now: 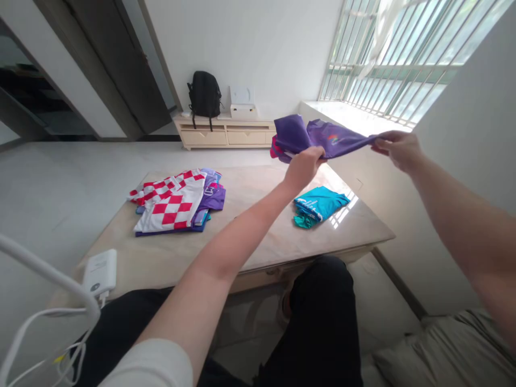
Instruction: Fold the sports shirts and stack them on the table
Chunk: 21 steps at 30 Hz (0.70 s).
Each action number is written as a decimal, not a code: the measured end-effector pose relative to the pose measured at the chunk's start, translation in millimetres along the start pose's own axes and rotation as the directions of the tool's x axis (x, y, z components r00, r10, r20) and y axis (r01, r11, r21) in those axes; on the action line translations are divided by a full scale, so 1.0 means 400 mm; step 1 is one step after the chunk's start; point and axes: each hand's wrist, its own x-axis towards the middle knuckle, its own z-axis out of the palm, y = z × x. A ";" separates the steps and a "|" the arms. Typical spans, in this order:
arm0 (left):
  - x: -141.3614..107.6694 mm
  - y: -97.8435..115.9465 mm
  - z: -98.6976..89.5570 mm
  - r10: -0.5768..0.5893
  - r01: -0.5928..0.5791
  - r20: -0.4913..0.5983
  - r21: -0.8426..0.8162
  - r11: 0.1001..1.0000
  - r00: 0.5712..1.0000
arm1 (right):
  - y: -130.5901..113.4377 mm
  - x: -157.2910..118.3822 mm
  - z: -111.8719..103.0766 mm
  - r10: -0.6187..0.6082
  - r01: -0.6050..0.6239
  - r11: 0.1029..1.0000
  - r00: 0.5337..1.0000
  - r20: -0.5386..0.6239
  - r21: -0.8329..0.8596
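Note:
A purple garment (338,141) with some pink at its left end is stretched in the air between my hands, above the far right part of the table. My left hand (305,167) is closed on its lower edge near the middle. At its right end, my right hand (397,149) pinches a corner. Below, a folded teal garment (320,205) with white print lies on the table. On the left lies a pile of clothes with a red-and-white checkered shirt (173,201) on top and purple cloth (212,198) showing beside it.
The marble-look table (258,242) is in front of my knees. A white power bank (100,271) with a cable sits at its near left corner. Against the wall, a low cabinet (203,137) carries a black backpack (205,95) and a white box (243,111). A barred window is at right.

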 end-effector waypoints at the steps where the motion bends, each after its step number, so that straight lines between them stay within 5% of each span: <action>1: -0.034 -0.004 0.066 -0.043 0.044 0.064 -0.010 0.999 0.997 | 0.068 -0.026 0.004 0.061 -0.061 0.998 0.998 -0.008 -0.022; 6: -0.249 0.020 0.338 -0.184 0.197 0.340 -0.006 0.980 0.922 | 0.382 -0.211 0.010 0.419 -0.415 0.886 0.908 -0.028 -0.208; 10: -0.361 0.056 0.439 -0.208 0.243 0.452 -0.020 0.970 0.867 | 0.511 -0.302 -0.025 0.533 -0.516 0.814 0.846 -0.010 -0.266; 16: -0.311 0.044 0.441 -0.206 0.284 0.418 -0.132 0.950 0.885 | 0.463 -0.196 -0.062 0.488 -0.467 0.838 0.873 0.002 -0.282; 19: -0.237 -0.023 0.426 -0.317 0.393 0.289 -0.265 0.880 0.904 | 0.396 -0.086 -0.010 0.422 -0.385 0.851 0.906 0.030 -0.358; 21: -0.195 -0.089 0.415 -0.463 0.501 0.192 -0.334 0.798 0.865 | 0.366 -0.027 0.067 0.352 -0.308 0.862 0.935 0.039 -0.403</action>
